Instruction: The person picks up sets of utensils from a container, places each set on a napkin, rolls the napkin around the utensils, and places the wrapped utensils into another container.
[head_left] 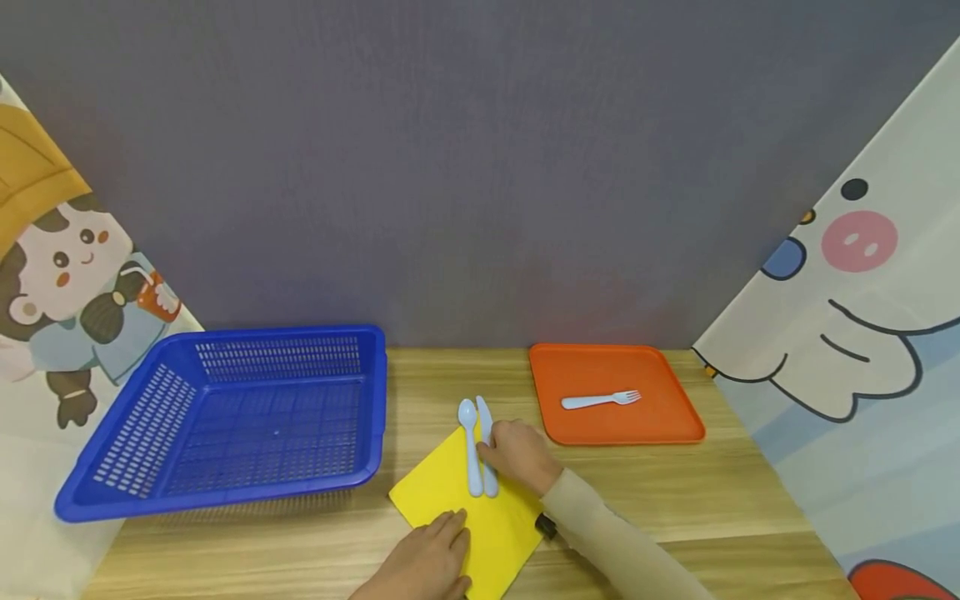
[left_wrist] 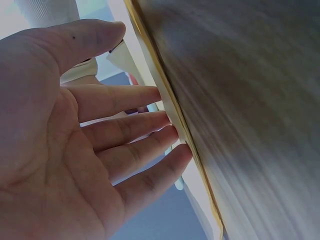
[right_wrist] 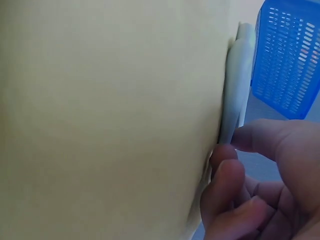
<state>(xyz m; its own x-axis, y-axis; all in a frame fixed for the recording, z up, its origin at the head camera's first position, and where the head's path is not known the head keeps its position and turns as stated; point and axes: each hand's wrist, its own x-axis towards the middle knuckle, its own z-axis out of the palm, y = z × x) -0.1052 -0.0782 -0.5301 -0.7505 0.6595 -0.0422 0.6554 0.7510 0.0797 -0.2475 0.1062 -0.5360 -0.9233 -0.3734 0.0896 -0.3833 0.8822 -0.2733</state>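
Observation:
A yellow napkin (head_left: pixel 495 546) lies turned at an angle on the wooden table. On its upper part a pale blue spoon (head_left: pixel 472 450) and a matching knife (head_left: pixel 485 419) lie side by side, their upper ends reaching past its far corner. My right hand (head_left: pixel 519 454) pinches the knife between thumb and curled fingers, seen also in the right wrist view along its handle (right_wrist: pixel 235 90). My left hand (head_left: pixel 429 557) rests on the napkin's near left part; in the left wrist view its fingers (left_wrist: pixel 140 165) are nearly straight, tips touching the napkin's edge.
At the left stands a blue perforated basket (head_left: pixel 378 400). An orange tray (head_left: pixel 600 367) at the back right bears a pale blue fork (head_left: pixel 600 400). A small black object (head_left: pixel 546 526) shows under the right forearm. A grey wall (head_left: pixel 480 167) rises behind the table.

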